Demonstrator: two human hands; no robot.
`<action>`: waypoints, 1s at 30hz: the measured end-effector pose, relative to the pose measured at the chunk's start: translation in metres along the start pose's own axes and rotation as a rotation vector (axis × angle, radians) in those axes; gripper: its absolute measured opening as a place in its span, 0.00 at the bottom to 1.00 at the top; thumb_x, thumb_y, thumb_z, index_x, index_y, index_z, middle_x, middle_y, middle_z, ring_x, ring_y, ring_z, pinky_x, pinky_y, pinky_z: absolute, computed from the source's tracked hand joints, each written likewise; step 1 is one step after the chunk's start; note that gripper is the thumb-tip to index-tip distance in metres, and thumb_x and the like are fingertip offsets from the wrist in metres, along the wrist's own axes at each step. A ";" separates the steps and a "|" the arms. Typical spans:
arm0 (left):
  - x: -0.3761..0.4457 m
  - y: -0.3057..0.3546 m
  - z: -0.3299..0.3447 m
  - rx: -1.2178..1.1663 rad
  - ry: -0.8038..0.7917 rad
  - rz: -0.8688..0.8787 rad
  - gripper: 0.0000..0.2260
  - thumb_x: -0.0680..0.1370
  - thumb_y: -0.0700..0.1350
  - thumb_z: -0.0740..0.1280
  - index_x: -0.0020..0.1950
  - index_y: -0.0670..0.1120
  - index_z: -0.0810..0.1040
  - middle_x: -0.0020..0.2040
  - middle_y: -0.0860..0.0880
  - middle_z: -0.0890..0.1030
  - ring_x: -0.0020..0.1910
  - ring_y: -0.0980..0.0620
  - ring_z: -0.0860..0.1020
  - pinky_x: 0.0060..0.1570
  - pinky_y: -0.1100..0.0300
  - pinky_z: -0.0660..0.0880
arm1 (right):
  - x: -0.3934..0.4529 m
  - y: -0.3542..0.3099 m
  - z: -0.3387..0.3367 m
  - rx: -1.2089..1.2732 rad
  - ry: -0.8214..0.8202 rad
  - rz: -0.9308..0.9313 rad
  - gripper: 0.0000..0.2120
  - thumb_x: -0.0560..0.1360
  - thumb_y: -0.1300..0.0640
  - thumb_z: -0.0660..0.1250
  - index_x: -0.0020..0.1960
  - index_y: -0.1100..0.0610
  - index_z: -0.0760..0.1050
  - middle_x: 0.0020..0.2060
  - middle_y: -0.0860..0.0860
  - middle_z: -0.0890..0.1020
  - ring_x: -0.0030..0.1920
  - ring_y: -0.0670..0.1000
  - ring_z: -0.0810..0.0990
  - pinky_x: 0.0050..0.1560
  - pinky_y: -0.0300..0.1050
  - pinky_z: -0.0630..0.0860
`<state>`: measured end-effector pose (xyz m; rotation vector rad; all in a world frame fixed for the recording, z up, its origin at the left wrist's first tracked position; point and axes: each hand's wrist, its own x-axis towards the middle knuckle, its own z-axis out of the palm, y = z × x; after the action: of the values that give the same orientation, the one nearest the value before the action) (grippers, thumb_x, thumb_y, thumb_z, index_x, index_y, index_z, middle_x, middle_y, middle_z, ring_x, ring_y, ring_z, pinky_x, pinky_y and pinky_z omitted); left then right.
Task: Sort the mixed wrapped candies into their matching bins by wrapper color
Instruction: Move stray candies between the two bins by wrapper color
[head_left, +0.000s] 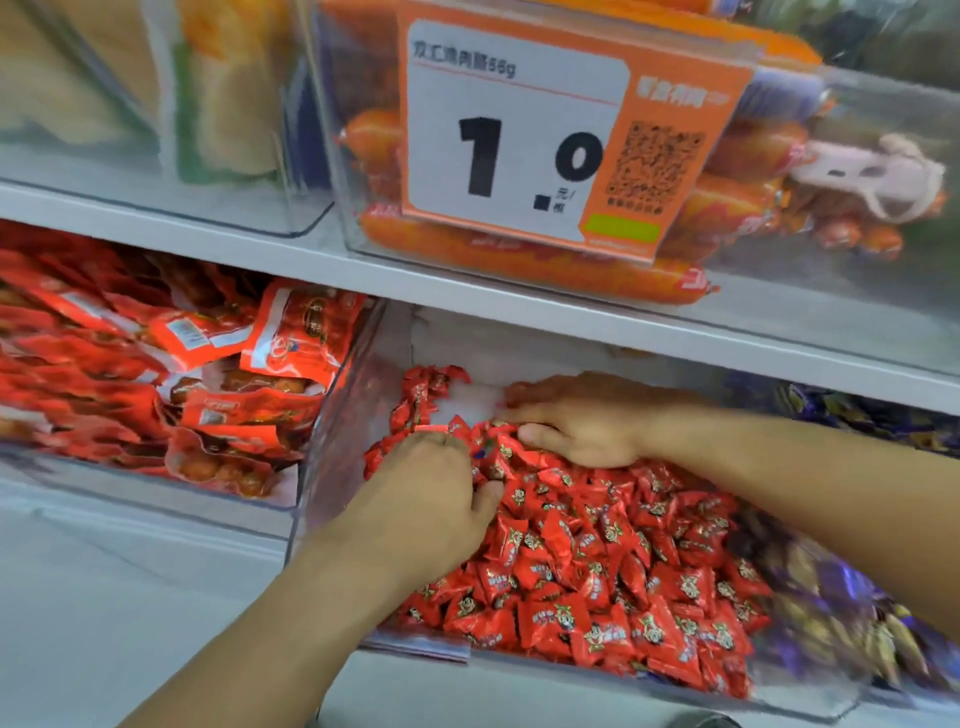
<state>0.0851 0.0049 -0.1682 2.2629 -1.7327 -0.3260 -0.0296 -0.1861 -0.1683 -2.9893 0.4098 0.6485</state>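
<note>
Red candies (597, 561) were in glossy foil-like plastic wrappers, crinkled, w/ printed faces catching light. Their bin (358, 374) was clear hard plastic, smooth, w/ shiny edges. Purple candies (841, 608) on the right looked metallic, glossy film w/ gold bits; blurred, so no finer detail. Red snack packs (291, 338) in the left bin were slick plastic pouches, shiny, some w/ clear windows. Sausages (519, 260) up top had smooth, taut orange casing, glossy. Price tag (519, 135) looked like matt white paper or card in an orange holder. Shelf edge (571, 317) was smooth, pale, semi-matt; material unclear.
</note>
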 end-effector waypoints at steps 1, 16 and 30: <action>0.000 0.001 0.000 0.006 -0.004 -0.004 0.15 0.81 0.58 0.57 0.47 0.47 0.67 0.54 0.44 0.76 0.55 0.47 0.73 0.56 0.58 0.67 | -0.009 0.003 -0.005 -0.042 -0.028 0.036 0.24 0.84 0.41 0.47 0.77 0.44 0.62 0.77 0.48 0.64 0.77 0.52 0.61 0.75 0.48 0.60; -0.026 -0.001 -0.018 0.044 -0.069 0.006 0.15 0.81 0.59 0.57 0.44 0.49 0.63 0.48 0.49 0.71 0.45 0.51 0.67 0.46 0.60 0.62 | -0.018 -0.031 -0.005 0.345 0.232 -0.046 0.31 0.81 0.35 0.47 0.43 0.59 0.76 0.41 0.55 0.81 0.42 0.55 0.80 0.49 0.54 0.76; -0.009 0.000 -0.021 0.102 -0.102 -0.111 0.20 0.80 0.63 0.54 0.36 0.50 0.59 0.41 0.51 0.68 0.42 0.49 0.66 0.45 0.57 0.61 | 0.027 -0.019 0.000 0.363 0.119 0.126 0.29 0.72 0.51 0.74 0.70 0.49 0.69 0.58 0.48 0.78 0.51 0.48 0.76 0.47 0.39 0.69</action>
<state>0.0895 0.0154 -0.1479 2.4613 -1.7120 -0.3914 -0.0012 -0.1745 -0.1798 -2.6777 0.6506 0.3574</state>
